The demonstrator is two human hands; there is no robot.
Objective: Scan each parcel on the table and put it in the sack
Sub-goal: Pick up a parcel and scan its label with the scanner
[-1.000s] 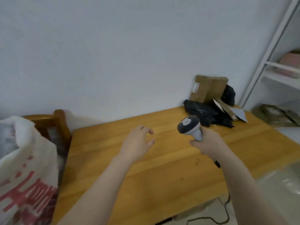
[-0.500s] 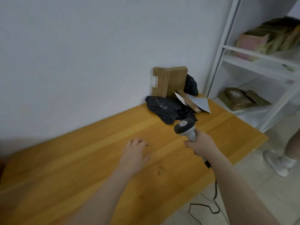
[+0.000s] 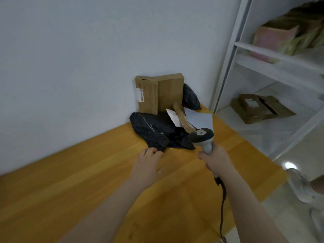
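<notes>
Scanner (image 3: 201,137) is gripped by right hand (image 3: 216,159); left hand (image 3: 149,165), fingers relaxed, is stretched toward black parcel (image 3: 152,130) on table (image 3: 70,181).

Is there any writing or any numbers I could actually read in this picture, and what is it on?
No text here can be read.
The white label on the standing cardboard box: a printed code and small print, too blurred.
Dark print down that box's edge: too small.
The pale label on the brown box on the shelf: blurred.
The scanner: no writing shows.
</notes>
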